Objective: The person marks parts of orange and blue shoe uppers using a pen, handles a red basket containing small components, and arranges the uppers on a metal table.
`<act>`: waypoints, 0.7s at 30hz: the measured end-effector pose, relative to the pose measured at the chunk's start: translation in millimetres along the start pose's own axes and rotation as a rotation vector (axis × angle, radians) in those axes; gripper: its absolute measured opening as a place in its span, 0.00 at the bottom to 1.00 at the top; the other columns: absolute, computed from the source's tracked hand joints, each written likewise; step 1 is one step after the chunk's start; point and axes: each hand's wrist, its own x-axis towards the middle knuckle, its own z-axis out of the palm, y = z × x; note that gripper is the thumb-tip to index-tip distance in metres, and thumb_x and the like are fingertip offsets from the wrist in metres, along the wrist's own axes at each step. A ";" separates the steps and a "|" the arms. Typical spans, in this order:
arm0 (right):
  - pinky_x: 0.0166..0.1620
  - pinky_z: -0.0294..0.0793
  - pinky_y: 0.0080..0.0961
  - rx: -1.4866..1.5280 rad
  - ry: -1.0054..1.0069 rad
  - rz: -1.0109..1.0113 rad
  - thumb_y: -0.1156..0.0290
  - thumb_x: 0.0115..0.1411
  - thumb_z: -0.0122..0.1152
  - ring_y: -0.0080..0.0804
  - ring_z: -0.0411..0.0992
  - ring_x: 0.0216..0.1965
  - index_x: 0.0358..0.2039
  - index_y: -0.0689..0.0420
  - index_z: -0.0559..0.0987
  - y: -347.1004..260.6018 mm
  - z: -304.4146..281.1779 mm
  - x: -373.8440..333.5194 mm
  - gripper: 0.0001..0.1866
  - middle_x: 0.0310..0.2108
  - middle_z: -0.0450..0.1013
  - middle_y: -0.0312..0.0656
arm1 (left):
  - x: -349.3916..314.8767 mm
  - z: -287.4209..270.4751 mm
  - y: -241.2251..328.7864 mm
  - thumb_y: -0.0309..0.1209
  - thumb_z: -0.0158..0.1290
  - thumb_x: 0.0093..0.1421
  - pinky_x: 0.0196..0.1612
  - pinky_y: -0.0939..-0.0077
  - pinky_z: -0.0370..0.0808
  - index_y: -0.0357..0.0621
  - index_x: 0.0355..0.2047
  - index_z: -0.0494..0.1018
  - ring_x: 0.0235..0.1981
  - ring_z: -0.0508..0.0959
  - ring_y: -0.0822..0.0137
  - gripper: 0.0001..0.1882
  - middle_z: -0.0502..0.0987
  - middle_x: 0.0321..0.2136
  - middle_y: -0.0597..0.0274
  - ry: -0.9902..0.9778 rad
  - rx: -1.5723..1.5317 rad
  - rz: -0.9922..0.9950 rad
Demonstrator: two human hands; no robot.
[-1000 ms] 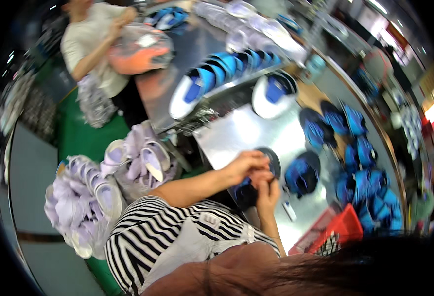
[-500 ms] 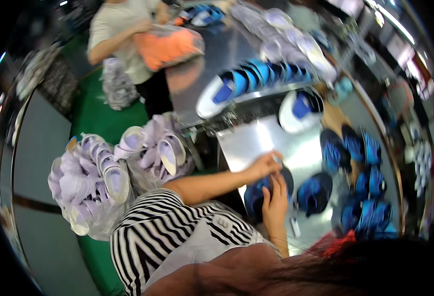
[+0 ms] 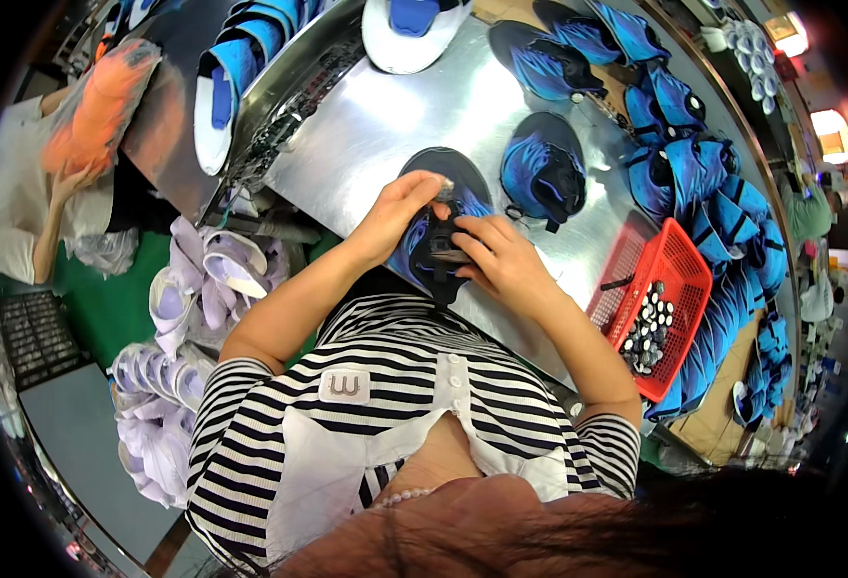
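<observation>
On the metal table before me lies a blue and black shoe with a dark, rounded end pointing away from me. My left hand is over its left side, thumb and fingers pinched around something small and shiny that I cannot make out. From the right, my right hand curls its fingers on the black middle part of the same shoe, gripping it there. A second blue and black shoe stands just beyond my right hand.
A red plastic basket with many small black and white round pieces stands at right. Blue shoes line the table's right side. Lilac shoes are heaped at left. At far left a person holds a bag of orange items.
My view has swung to the right, bringing the red basket in. My hands, apart from each other's fingertips now, are down on the shoe; before, they met above it.
</observation>
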 end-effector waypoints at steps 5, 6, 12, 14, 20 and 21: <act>0.43 0.73 0.33 -0.068 0.056 -0.072 0.76 0.40 0.66 0.44 0.69 0.42 0.37 0.61 0.73 16.9 14.7 1.2 0.21 0.42 0.71 0.45 | -6.9 0.6 3.9 0.34 0.50 0.67 0.46 0.80 0.71 0.38 0.47 0.70 0.39 0.75 0.74 0.13 0.74 0.36 0.64 0.005 0.015 -0.057; 0.44 0.72 0.35 -0.014 0.090 0.031 0.77 0.39 0.65 0.44 0.69 0.43 0.38 0.61 0.74 14.3 19.9 0.3 0.21 0.42 0.71 0.45 | -10.2 2.5 7.8 0.33 0.50 0.67 0.47 0.80 0.71 0.38 0.47 0.70 0.39 0.75 0.73 0.13 0.74 0.37 0.64 0.010 0.044 -0.051; 0.50 0.67 0.37 0.234 0.238 0.398 0.81 0.36 0.64 0.47 0.67 0.45 0.38 0.60 0.75 4.0 36.2 1.5 0.23 0.44 0.71 0.45 | -13.2 -16.5 -3.5 0.33 0.48 0.68 0.48 0.79 0.71 0.36 0.49 0.70 0.39 0.75 0.73 0.14 0.74 0.40 0.64 0.025 -0.094 0.015; 0.46 0.70 0.35 0.155 0.300 0.330 0.81 0.33 0.66 0.45 0.69 0.43 0.37 0.59 0.75 -3.2 41.1 3.9 0.24 0.41 0.73 0.43 | -18.3 -14.0 -7.6 0.32 0.47 0.69 0.48 0.79 0.70 0.36 0.49 0.70 0.40 0.75 0.73 0.14 0.74 0.40 0.64 -0.020 -0.047 0.029; 0.39 0.72 0.34 0.042 0.420 0.212 0.78 0.36 0.65 0.44 0.70 0.37 0.33 0.58 0.75 -8.1 57.2 6.4 0.19 0.34 0.75 0.41 | -24.0 -14.5 -4.8 0.24 0.56 0.60 0.52 0.75 0.69 0.37 0.43 0.75 0.44 0.75 0.68 0.11 0.75 0.40 0.60 -0.063 0.520 0.297; 0.38 0.72 0.34 0.036 0.439 0.211 0.79 0.35 0.65 0.44 0.70 0.37 0.33 0.58 0.75 -7.3 59.3 6.8 0.19 0.34 0.75 0.40 | -25.0 -15.2 1.1 0.23 0.56 0.59 0.52 0.76 0.69 0.37 0.43 0.75 0.46 0.74 0.68 0.11 0.75 0.42 0.59 -0.104 0.517 0.269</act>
